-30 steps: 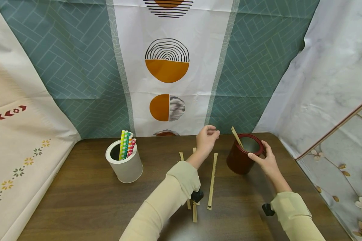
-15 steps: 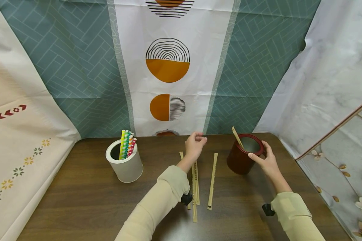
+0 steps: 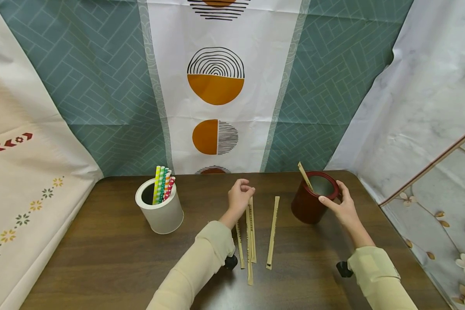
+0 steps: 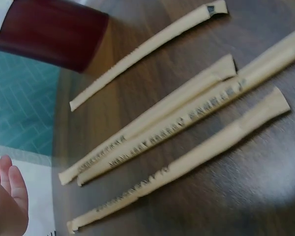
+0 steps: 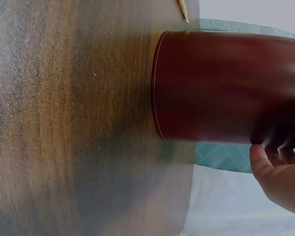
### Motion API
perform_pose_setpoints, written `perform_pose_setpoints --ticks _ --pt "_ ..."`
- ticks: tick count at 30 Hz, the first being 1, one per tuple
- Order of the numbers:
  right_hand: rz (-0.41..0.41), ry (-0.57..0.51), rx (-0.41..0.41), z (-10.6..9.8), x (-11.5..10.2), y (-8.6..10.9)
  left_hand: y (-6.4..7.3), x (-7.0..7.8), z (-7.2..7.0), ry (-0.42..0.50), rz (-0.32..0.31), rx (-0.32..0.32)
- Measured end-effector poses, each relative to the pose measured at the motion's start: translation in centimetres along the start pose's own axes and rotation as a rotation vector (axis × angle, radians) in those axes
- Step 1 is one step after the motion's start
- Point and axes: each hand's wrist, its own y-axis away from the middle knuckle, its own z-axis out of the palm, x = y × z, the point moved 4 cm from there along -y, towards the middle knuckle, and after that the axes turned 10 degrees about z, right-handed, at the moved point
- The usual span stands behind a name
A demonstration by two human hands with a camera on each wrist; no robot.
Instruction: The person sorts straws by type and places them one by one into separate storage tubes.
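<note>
My left hand [image 3: 240, 200] hovers over the far ends of several paper-wrapped straws [image 3: 249, 245] lying on the table, its fingers loosely curled with nothing between them. In the left wrist view the printed wrappers show, with one wrapped straw [image 4: 142, 51] lying apart, nearer the cup. My right hand [image 3: 342, 206] holds the dark red cup [image 3: 307, 206] at its right side, thumb at the near rim and fingers round the far side. The cup stands upright, and one wrapped straw [image 3: 305, 176] leans out of it. In the right wrist view, fingertips [image 5: 258, 152] meet the cup wall.
At the left of the brown table [image 3: 112, 241] stands a white canister [image 3: 164, 218] with several colourful patterned paper straws [image 3: 157, 185] upright in it. Behind the table's back edge hangs a green and white cloth [image 3: 217, 142]. Cloths also hang at both sides.
My left hand has moved left and a little nearer, from beside the red cup to over the wrapped straws, uncovering more of them. The right hand and cup have stayed put.
</note>
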Motion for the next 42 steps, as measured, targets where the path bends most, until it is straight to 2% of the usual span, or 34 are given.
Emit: perform_pose_setpoints --ticks 9,18,24,30,37,42 --pt "0.005 -0.006 0.007 0.0 0.0 -0.1 0.5 -2.0 -0.6 -0.053 -0.005 0.036" --pt "0.001 0.002 0.012 0.0 -0.1 -0.1 1.2 -3.8 -1.4 -0.097 -0.008 0.029" --pt "0.007 0.003 0.007 0.1 -0.2 0.0 1.7 -5.0 -1.8 -0.176 0.012 0.021" --pt "0.01 -0.014 -0.005 0.1 -0.3 0.1 2.3 -5.4 -2.2 -0.258 0.053 -0.01" --pt "0.005 0.003 0.001 0.1 -0.3 0.1 2.5 -5.9 -2.1 -0.404 0.059 -0.09" --pt "0.004 -0.002 0.003 0.1 -0.3 0.1 2.5 -5.8 -2.0 -0.478 0.062 -0.123"
